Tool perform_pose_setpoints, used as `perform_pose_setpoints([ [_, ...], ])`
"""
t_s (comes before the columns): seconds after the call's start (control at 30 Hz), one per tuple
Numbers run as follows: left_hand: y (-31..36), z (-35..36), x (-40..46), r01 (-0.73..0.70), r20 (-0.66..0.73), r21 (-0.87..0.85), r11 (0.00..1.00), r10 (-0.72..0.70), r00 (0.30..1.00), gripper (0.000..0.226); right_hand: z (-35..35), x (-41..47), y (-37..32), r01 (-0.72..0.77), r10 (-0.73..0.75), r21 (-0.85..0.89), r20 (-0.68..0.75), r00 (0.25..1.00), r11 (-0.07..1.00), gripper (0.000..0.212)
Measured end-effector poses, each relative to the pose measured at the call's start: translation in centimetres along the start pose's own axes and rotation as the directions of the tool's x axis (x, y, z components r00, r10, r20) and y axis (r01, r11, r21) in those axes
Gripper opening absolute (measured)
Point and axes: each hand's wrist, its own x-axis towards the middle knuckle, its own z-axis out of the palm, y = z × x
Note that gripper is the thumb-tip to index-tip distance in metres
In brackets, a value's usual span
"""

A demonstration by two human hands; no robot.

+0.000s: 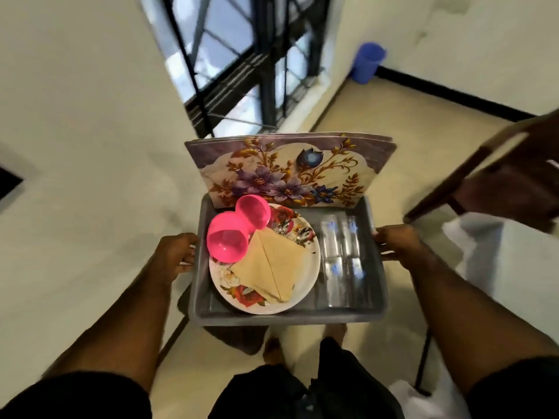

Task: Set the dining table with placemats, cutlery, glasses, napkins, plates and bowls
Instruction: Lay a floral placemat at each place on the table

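Pale walls, a barred window (242, 71) and a cream floor (378, 116) frame the scene, with a dark wooden chair (499, 170) at right and a blue bin (368, 62) in the far corner; no tabletop is in view, so the load is judged to be in transit. Carried level between both arms is a grey tray (302, 314), the left hand (177, 252) curled round its left rim and the right hand (396, 241) curled round its right rim. Floral placemats (290, 170) stand on edge against the far wall of the tray and rise well above it; a forward tilt or a brush with the chair could tip them out. One floral plate (311, 258) lies in the left half, bearing two pink bowls (230, 234), a folded tan napkin (272, 267) and partly hidden cutlery (284, 232); the bowls sit tilted and could roll off. Clear glasses (343, 261) lie on their sides in the right half, touching one another, and may roll, knock together and crack if the tray rocks.
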Motion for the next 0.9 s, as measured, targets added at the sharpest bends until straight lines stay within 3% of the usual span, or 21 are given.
perform_pose_setpoints([
  [0.2, 5.7, 7.8, -5.2, -0.193, 0.161, 0.214, 0.958, 0.161, 0.974, 0.016, -9.5, -8.7, 7.4, -0.047, 0.076, 0.147, -0.201, 0.977, 0.988, 0.021],
  [0.43, 7.3, 21.3, -15.0, -0.422, 0.377, 0.358, 0.833, 0.285, 0.881, 0.019, -20.8, -22.8, 18.0, -0.02, 0.186, 0.364, -0.425, 0.886, 0.931, 0.019],
  [0.63, 1.4, 34.0, -25.1, -0.582, 0.6, 0.474, 0.66, 0.242, 0.763, 0.012, -28.2, -36.1, 31.2, 0.002, 0.323, 0.483, -0.588, 0.741, 0.876, 0.016],
  [0.8, -6.8, 43.1, -34.8, -0.687, 0.721, 0.517, 0.511, 0.173, 0.671, 0.011, -31.3, -46.7, 44.5, -0.023, 0.462, 0.566, -0.648, 0.605, 0.824, 0.001],
  [0.9, -11.8, 47.6, -40.0, -0.748, 0.796, 0.502, 0.434, 0.106, 0.595, 0.011, -31.1, -52.4, 51.3, -0.045, 0.516, 0.596, -0.651, 0.557, 0.802, 0.009],
])
